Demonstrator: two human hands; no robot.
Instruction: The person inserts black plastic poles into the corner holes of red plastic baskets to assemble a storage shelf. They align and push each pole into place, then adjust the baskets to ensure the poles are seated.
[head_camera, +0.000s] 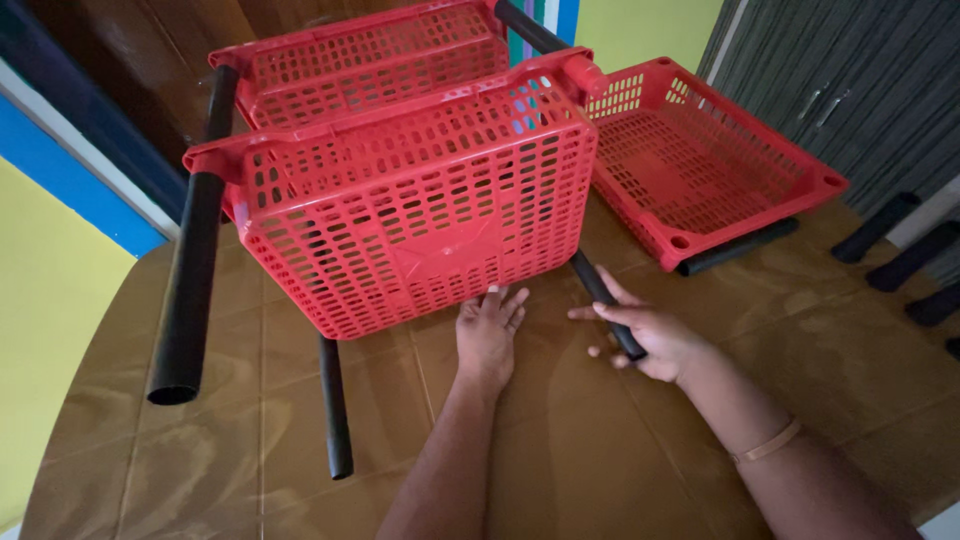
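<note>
Lying on its side across a glossy brown tabletop (560, 440), a red plastic rack of 2 perforated baskets fills the middle of the view, the front basket (420, 210) turned so its slotted bottom faces the camera and the rear basket (370, 55) standing behind it. Black tubes run through the corners: a thick one (190, 290) juts toward the camera on the left, a thinner one (336, 410) rests on the tabletop below the front basket, and another (530, 27) shows at the top. The left hand (487, 335) lies flat on the tabletop, fingers spread and fingertips touching the lower edge of the front basket. The right hand (650, 335) is curled around the end of a black tube (605, 300) that leads up under the basket's right corner; a thin band sits on that wrist. A third red basket (700, 160) lies separately to the right, propped on a loose black tube (740, 247). More black tubes (900, 245) lie near the right edge. The tabletop shows faint fold lines and reflected light. Around it are a yellow wall with a blue stripe (80, 180) at left, dark wood behind, and a grey ribbed cabinet (840, 70) at upper right.
</note>
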